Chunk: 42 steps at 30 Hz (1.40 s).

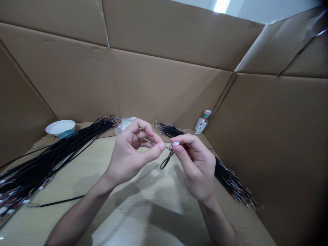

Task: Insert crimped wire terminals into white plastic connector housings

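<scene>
Between the thumb and fingers of my right hand is a small white connector. Thin coloured wires run from it into a black cable, which loops just below. My left hand is closed in a pinch beside the connector, its thumb and a fingertip on the end of a thin wire. Both hands are raised over the middle of the work surface. How far the wire reaches into the connector is too small to tell.
A large bundle of black cables lies at left, with a white bowl behind it. Another cable bundle extends behind my right hand. A clear plastic bag and a small bottle stand near the cardboard wall.
</scene>
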### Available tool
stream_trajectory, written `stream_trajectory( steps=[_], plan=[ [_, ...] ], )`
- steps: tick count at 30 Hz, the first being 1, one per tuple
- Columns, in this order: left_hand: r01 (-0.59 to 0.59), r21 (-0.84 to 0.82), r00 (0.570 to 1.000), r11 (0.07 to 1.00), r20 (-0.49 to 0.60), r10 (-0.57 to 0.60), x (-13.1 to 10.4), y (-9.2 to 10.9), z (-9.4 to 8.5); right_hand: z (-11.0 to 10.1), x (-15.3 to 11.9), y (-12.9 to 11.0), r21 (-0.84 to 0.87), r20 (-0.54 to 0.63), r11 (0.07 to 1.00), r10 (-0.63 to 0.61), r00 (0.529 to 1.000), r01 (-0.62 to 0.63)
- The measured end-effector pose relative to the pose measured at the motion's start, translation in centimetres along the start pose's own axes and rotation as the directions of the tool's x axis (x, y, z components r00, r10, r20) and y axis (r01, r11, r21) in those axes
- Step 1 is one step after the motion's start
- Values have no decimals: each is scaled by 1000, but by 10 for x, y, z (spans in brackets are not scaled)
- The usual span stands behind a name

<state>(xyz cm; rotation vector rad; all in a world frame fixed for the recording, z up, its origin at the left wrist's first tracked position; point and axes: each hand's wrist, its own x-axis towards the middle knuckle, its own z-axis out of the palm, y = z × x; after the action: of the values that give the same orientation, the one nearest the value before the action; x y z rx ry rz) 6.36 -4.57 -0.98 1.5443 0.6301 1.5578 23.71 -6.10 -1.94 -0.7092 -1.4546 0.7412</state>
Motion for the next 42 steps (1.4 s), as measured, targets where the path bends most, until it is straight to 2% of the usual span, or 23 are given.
stream_trajectory(
  steps=[6,9,14,23,28,30,33,35,36,38,40,42],
  plan=[
    [10,43,1000,999,6,-11,-2,3,-1,1,0,0,-10,19,996,-93,995,93],
    [67,14,998,998,5,-67,0,2,-4,-1,1,0,-32,64,992,-122,991,124],
    [246,-124,969,961,69,-239,7,0,-11,-3,3,1,-25,160,994,-98,982,103],
    [400,-183,908,898,210,-362,17,-2,-21,-6,5,1,30,349,999,-27,937,17],
    [413,-147,896,899,240,-372,22,-3,-26,-5,4,-3,-19,415,999,-34,909,46],
    [377,-124,907,918,251,-338,23,-3,-29,-2,3,-1,9,388,999,-40,921,40],
    [300,-98,934,949,234,-271,23,-3,-32,3,2,6,164,191,986,11,982,-43],
    [275,-80,944,958,210,-253,23,-2,-33,6,3,11,275,101,951,120,988,-143],
    [269,-72,947,961,200,-250,22,-1,-33,7,4,13,307,125,928,178,976,-209],
    [260,-50,948,964,201,-245,19,2,-33,8,7,16,328,265,880,264,928,-344],
    [253,-32,944,967,224,-240,17,5,-33,9,9,18,339,400,831,296,867,-441],
    [234,-4,941,972,251,-226,18,6,-33,9,10,19,372,463,787,302,833,-492]
  ],
)
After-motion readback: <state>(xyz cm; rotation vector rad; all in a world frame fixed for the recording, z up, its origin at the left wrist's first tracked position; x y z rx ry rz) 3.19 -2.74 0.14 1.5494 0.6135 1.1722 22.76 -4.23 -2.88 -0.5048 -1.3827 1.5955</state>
